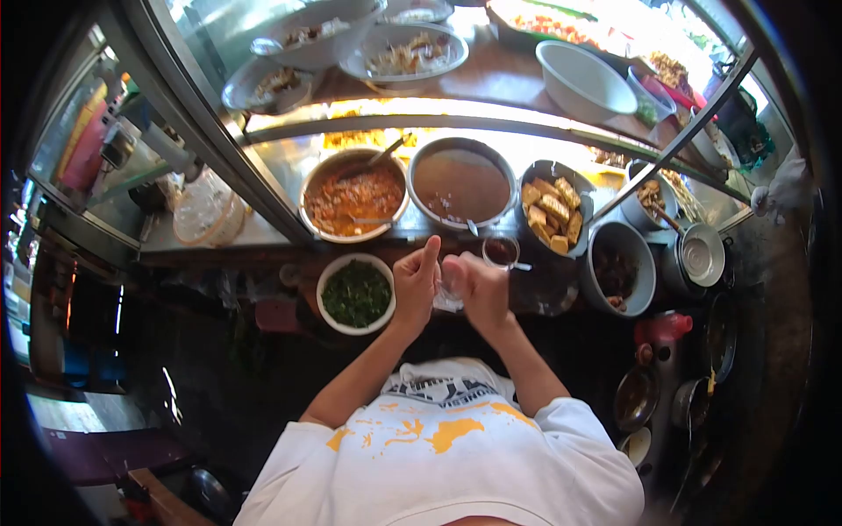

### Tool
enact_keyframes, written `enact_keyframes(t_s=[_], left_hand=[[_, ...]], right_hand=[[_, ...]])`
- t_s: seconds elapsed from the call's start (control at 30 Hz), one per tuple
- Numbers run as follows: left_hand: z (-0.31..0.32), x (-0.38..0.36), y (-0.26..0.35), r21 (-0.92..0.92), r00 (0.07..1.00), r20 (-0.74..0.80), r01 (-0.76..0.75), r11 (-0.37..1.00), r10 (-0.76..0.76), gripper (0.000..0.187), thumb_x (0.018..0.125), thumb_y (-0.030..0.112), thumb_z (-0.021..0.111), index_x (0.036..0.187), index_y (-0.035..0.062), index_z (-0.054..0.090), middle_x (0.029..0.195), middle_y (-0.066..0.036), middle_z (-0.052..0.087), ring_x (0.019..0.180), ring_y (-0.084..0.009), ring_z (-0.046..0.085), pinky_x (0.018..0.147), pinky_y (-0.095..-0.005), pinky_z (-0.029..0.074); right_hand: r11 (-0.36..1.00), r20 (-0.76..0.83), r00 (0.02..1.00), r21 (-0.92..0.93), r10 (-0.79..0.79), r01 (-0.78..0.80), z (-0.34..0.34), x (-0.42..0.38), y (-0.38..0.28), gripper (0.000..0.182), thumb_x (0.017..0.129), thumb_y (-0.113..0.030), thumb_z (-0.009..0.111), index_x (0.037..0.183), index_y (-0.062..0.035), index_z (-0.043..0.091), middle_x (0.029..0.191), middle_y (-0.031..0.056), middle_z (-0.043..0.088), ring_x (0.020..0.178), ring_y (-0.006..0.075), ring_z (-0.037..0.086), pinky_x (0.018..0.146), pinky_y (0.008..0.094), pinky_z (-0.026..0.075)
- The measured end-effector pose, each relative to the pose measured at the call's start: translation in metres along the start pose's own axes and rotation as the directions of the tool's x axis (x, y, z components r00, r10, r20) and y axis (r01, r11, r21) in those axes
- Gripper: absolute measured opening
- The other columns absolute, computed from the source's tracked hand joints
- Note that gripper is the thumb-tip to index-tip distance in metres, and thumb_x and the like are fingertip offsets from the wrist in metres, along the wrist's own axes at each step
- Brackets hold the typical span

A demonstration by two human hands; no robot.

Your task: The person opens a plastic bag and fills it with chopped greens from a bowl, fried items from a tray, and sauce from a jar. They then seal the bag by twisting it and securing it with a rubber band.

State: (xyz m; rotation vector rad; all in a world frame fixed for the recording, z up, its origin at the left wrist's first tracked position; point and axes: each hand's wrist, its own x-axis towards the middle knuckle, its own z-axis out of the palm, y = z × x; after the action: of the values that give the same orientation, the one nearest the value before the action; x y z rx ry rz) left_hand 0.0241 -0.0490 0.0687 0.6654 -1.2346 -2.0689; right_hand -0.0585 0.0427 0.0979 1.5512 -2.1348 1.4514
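Plastic (449, 302), clear and thin, between both hands at the counter's near edge. Left hand (417, 285): thumb raised, finger closure unclear, close beside white round bowl of chopped greens (356, 294). Right hand (481, 287): curled, grip unclear; small clear cup of dark sauce (501, 252) crowds its far side. Open room toward white printed shirt (447, 465).

Both hands (451, 285) around clear plastic (448, 302), near leafy greens (356, 294).
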Motion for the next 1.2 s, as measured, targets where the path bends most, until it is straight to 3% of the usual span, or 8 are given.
enact_keyframes(t_s=[0.2, 0.37, 0.4, 0.6, 0.7, 0.83, 1.17, 1.2], left_hand=[[0.024, 0.003, -0.002, -0.322, 0.97, -0.17, 0.109, 0.94, -0.171, 0.047, 0.096, 0.039, 0.058, 0.058, 0.0184, 0.04, 0.052, 0.005, 0.037, 0.045, -0.0066, 0.036, 0.043, -0.0257, 0.029], [0.002, 0.02, -0.002, -0.313, 0.993, 0.032, 0.118, 0.942, -0.114, 0.047, 0.098, 0.035, 0.056, 0.057, 0.0193, 0.04, 0.051, 0.008, 0.033, 0.044, -0.0038, 0.028, 0.041, -0.0249, 0.023], [0.012, 0.015, 0.006, -0.309, 0.987, -0.052, 0.131, 0.942, -0.155, 0.047, 0.098, 0.035, 0.055, 0.057, 0.0196, 0.039, 0.051, 0.008, 0.032, 0.044, -0.0037, 0.027, 0.041, -0.0248, 0.022], [0.01, 0.014, 0.012, -0.286, 0.997, -0.068, 0.014, 0.958, -0.035, 0.047, 0.099, 0.037, 0.054, 0.057, 0.0185, 0.043, 0.052, 0.009, 0.034, 0.045, -0.0025, 0.027, 0.041, -0.0235, 0.021], [0.018, -0.004, 0.036, -0.167, 0.986, -0.111, 0.106, 0.98, -0.126, 0.047, 0.098, 0.038, 0.054, 0.058, 0.0168, 0.045, 0.052, 0.008, 0.035, 0.045, -0.0028, 0.03, 0.042, -0.0226, 0.025], [-0.007, 0.006, 0.04, 0.152, 0.966, -0.172, -0.167, 0.974, 0.193, 0.056, 0.099, 0.042, 0.052, 0.053, 0.0132, 0.037, 0.051, 0.007, 0.034, 0.048, -0.003, 0.027, 0.045, -0.0247, 0.02], [-0.006, -0.028, 0.069, 0.165, 0.981, 0.151, -0.146, 0.975, 0.122, 0.029, 0.092, 0.014, 0.066, 0.068, 0.0061, 0.051, 0.066, 0.002, 0.053, 0.062, -0.0031, 0.047, 0.057, -0.0192, 0.038], [-0.007, -0.03, 0.069, 0.088, 0.977, 0.181, -0.13, 0.988, 0.112, 0.026, 0.091, 0.012, 0.066, 0.071, 0.0055, 0.052, 0.069, 0.001, 0.055, 0.066, -0.004, 0.05, 0.059, -0.0192, 0.041]], right_hand=[[0.955, -0.016, 0.969, -0.177, -0.245, 0.239, 0.023, 0.022, 0.014, 0.036, 0.087, -0.026, 0.066, 0.057, -0.01, 0.053, 0.051, 0.0061, 0.053, 0.045, 0.0222, 0.057, 0.045, 0.0338, 0.046], [0.875, -0.131, 0.869, 0.026, -0.477, 0.484, 0.031, 0.019, -0.01, 0.032, 0.082, -0.012, 0.063, 0.053, -0.011, 0.049, 0.051, 0.0066, 0.05, 0.043, 0.0235, 0.052, 0.041, 0.0359, 0.042], [0.83, -0.031, 0.867, -0.308, -0.498, 0.465, 0.025, 0.032, 0.004, 0.03, 0.082, -0.02, 0.067, 0.057, -0.012, 0.053, 0.05, 0.0022, 0.052, 0.044, 0.018, 0.055, 0.042, 0.0314, 0.044], [0.869, -0.122, 0.865, 0.031, -0.487, 0.494, 0.03, 0.026, -0.011, 0.022, 0.071, -0.011, 0.066, 0.055, -0.011, 0.05, 0.053, 0.006, 0.052, 0.046, 0.0217, 0.055, 0.044, 0.0354, 0.043], [1.0, 0.143, 0.99, -0.007, 0.01, -0.009, -0.003, 0.049, 0.004, 0.018, 0.09, -0.025, 0.062, 0.084, -0.0082, 0.066, 0.071, 0.0089, 0.064, 0.062, 0.0233, 0.065, 0.058, 0.0353, 0.052], [0.875, 0.301, 0.941, 0.485, -0.156, -0.01, -0.032, 0.057, -0.003, 0.025, 0.085, -0.021, 0.072, 0.099, -0.0027, 0.063, 0.095, 0.0088, 0.066, 0.091, 0.0171, 0.063, 0.075, 0.0298, 0.052], [0.953, 0.408, 0.911, 0.295, -0.053, -0.077, -0.056, 0.027, -0.004, 0.022, 0.088, -0.018, 0.066, 0.083, 0.0029, 0.064, 0.068, 0.0175, 0.061, 0.057, 0.0284, 0.057, 0.057, 0.0337, 0.046], [0.955, 0.413, 0.906, 0.295, -0.09, -0.04, -0.051, 0.023, 0.005, 0.018, 0.091, -0.014, 0.063, 0.095, 0.0027, 0.068, 0.073, 0.0125, 0.066, 0.06, 0.0178, 0.058, 0.059, 0.03, 0.047]])
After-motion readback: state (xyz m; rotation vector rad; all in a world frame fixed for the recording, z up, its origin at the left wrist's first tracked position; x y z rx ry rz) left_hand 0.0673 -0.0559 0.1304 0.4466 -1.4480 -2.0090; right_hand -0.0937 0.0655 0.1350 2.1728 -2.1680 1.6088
